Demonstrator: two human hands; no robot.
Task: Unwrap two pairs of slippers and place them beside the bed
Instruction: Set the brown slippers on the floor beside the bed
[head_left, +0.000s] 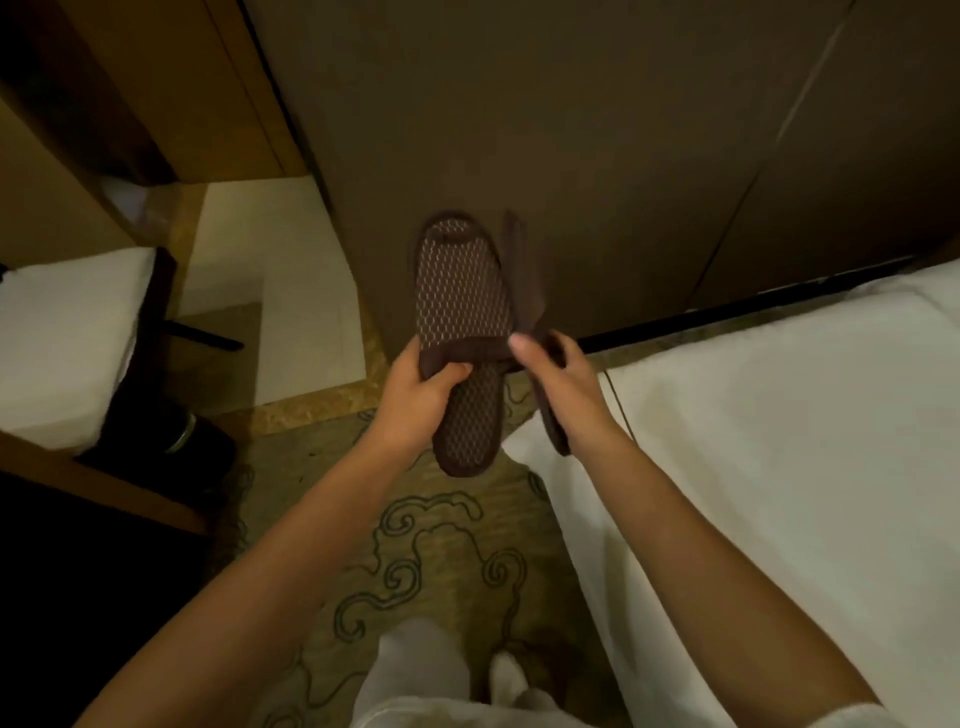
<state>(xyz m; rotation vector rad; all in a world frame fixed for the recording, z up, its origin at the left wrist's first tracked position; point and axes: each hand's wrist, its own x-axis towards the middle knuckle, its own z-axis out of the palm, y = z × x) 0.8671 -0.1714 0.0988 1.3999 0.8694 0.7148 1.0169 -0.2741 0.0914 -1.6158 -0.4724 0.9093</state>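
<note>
Left hand (415, 387): we curl the fingers round the strap of the first slipper (462, 332), thumb on the near side, holding it up with its patterned sole facing us, toe end away from us.

Right hand (558, 374): thumb raised and pressed to the edge of the first slipper; the other fingers wrap the second slipper (524, 280), which stands edge-on to us just beside the first, the two touching near the straps. How tightly those far fingers close we cannot tell.

Both slippers: dark brown, held in the air in front of us, above the carpet and at the corner of the bed.

Bed (779, 441): white cover, on our right, its corner just under our right wrist.

Carpet (441, 545): tan with dark scroll pattern, under our feet.

Wall panel (519, 104): dark brown, straight ahead behind the slippers.

Chair (67, 338): white cushion on a dark frame, on our left, well apart from the hands.

No wrapper or container can be made out on the slippers.
</note>
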